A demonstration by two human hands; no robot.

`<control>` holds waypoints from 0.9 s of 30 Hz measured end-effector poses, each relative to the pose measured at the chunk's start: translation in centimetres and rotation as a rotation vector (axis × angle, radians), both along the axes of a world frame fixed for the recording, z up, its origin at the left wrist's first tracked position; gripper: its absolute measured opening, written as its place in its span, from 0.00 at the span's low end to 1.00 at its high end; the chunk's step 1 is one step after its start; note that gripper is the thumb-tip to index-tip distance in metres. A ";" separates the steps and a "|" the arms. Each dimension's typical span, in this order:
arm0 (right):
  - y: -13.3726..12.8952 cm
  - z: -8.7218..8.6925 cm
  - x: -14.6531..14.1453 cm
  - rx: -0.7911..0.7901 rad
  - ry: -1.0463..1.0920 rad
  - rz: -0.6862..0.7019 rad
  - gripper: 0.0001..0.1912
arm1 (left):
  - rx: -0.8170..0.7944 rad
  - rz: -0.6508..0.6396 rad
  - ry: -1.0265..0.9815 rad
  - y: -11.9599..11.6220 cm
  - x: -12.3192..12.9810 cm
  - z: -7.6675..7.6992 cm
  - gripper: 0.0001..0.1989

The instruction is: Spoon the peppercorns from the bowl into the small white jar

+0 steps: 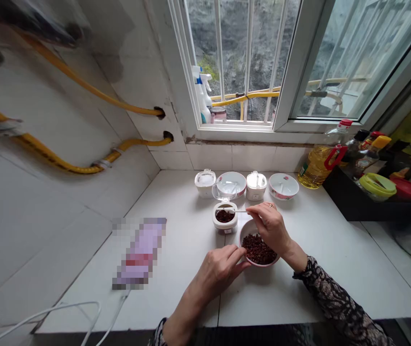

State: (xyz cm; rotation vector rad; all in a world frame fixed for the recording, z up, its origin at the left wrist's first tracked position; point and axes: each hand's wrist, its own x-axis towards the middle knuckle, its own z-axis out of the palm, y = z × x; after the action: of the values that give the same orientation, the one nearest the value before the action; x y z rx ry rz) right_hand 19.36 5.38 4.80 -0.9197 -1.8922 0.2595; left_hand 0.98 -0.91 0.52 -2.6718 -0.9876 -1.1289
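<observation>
My right hand pinches the handle of a small white spoon. The spoon's far end is over the mouth of a white seasoning jar, whose clear lid is flipped up. Dark reddish-brown dried bits, like Sichuan peppercorns, are visible inside the jar. Just to its right, a bowl with a pinkish rim holds a heap of the same-looking dried peppercorns. My left hand grips the bowl's left rim between thumb and fingers. Part of the bowl is hidden under my right hand.
Behind stand two white lidded jars and two patterned bowls. An oil bottle and a black box of condiments are at right. A blurred-out purple object with a white cable lies left.
</observation>
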 end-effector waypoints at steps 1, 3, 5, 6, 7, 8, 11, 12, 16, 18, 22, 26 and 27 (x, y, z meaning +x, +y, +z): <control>-0.1 0.0 0.0 0.084 -0.063 0.008 0.10 | 0.000 -0.001 -0.002 0.0 0.0 0.0 0.14; -0.1 0.2 0.1 0.178 -0.121 0.019 0.11 | -0.004 -0.004 -0.002 0.0 0.0 -0.1 0.14; -0.1 0.8 0.7 0.186 -0.102 0.014 0.10 | -0.013 -0.007 0.000 0.1 0.0 -0.1 0.14; -0.1 1.1 1.2 0.162 -0.080 0.009 0.09 | -0.018 -0.008 0.000 0.1 0.0 -0.2 0.14; -0.1 1.4 1.7 0.123 -0.062 0.004 0.08 | -0.021 -0.009 -0.001 0.1 0.0 -0.2 0.14; 0.0 1.7 2.3 0.070 -0.055 0.001 0.08 | -0.024 -0.010 -0.003 0.1 -0.1 -0.2 0.14; 0.4 2.1 4.1 -0.106 -0.168 0.021 0.08 | -0.026 -0.008 -0.002 0.1 -0.1 -0.2 0.15; 0.6 2.1 4.6 -0.139 -0.228 0.004 0.09 | -0.025 -0.008 0.000 0.1 -0.1 -0.2 0.15; 0.8 1.4 5.2 -0.210 -0.448 -0.070 0.10 | -0.030 -0.010 0.008 0.0 -0.1 -0.2 0.15; 0.7 1.0 4.7 -0.236 -0.486 -0.078 0.11 | -0.035 -0.011 0.014 0.0 -0.2 -0.2 0.14; 0.2 0.5 3.5 -0.331 -0.451 -0.048 0.12 | -0.044 -0.007 0.029 -0.1 -0.2 -0.2 0.14; 0.0 0.5 3.0 -0.398 -0.361 -0.060 0.13 | -0.043 -0.008 0.033 -0.1 -0.2 -0.3 0.14; 0.0 0.6 3.0 -0.409 -0.346 -0.059 0.13 | -0.041 -0.008 0.033 -0.1 -0.2 -0.3 0.14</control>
State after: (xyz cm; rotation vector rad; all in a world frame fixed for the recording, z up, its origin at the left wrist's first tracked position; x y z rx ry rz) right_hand 22.35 5.37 5.37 -1.3634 -2.1655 0.4895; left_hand 0.78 -0.99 0.20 -2.7188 -1.0065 -1.0743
